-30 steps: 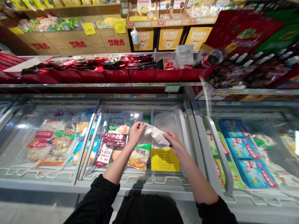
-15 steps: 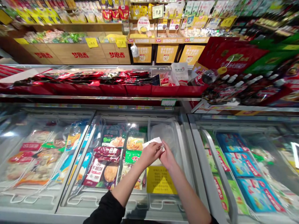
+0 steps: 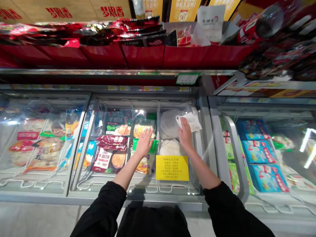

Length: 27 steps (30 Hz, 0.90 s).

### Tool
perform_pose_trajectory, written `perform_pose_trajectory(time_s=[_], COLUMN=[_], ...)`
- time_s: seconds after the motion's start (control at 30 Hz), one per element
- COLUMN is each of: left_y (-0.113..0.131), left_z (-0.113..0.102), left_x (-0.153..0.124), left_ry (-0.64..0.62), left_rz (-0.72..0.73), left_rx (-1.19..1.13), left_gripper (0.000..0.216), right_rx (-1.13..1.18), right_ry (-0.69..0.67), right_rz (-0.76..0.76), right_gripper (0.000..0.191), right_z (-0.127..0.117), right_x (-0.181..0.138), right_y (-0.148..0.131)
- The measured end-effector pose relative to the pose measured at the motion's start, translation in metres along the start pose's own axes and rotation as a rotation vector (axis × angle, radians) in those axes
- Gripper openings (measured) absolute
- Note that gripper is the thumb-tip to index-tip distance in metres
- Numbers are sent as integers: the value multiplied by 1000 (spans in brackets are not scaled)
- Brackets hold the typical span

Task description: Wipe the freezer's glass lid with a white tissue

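On supermarket freezer glass [image 3: 116, 108], cloth [image 3: 189, 121]

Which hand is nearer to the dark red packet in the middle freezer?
Left. The left hand lies flat just right of the dark red packet; the right hand is farther right, holding a white cloth.

Location: supermarket, frozen-food aisle. You stand at glass-topped chest freezers [image 3: 163, 198] stocked with bagged frozen foods [image 3: 111, 159] and blue boxed goods [image 3: 258, 154]. There is a yellow notice [image 3: 172, 168] on the lid and price labels [image 3: 148, 88] along the rail. Above are red display bins [image 3: 144, 56] of packets, with printed cartons [image 3: 61, 11] behind.
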<state>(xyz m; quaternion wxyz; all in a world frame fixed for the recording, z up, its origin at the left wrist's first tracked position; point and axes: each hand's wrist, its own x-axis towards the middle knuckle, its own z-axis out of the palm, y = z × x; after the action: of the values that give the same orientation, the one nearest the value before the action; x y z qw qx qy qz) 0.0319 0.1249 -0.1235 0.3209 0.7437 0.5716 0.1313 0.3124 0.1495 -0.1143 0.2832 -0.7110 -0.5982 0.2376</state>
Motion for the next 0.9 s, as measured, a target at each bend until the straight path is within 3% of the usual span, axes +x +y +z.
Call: perform_pose_trajectory(time_s=[0.1,0.2,0.43,0.7,0.9], left_y=[-17,-27,-34,-35,-40], left_z=[13,25,36,36,41], left_x=[-2,-7,-10,-9,-9], left_ry=[-48,-78,-34,-18,23], left_rz=[51,83,103,115,131], left_rx=[79,110,202,214,205], left_gripper=[61,61,63,63,64], right_rx=[-174,-239,-366,-351,-379], right_ry=[-204,-184,-102,67,-81], right_rz=[-22,-32,-15,270,72], right_gripper=[72,71,68,77,72], right_z=[35,53,54,51,49], right_x=[-22,-40,-13,-10,32], right_y=[11,21,41,60,55])
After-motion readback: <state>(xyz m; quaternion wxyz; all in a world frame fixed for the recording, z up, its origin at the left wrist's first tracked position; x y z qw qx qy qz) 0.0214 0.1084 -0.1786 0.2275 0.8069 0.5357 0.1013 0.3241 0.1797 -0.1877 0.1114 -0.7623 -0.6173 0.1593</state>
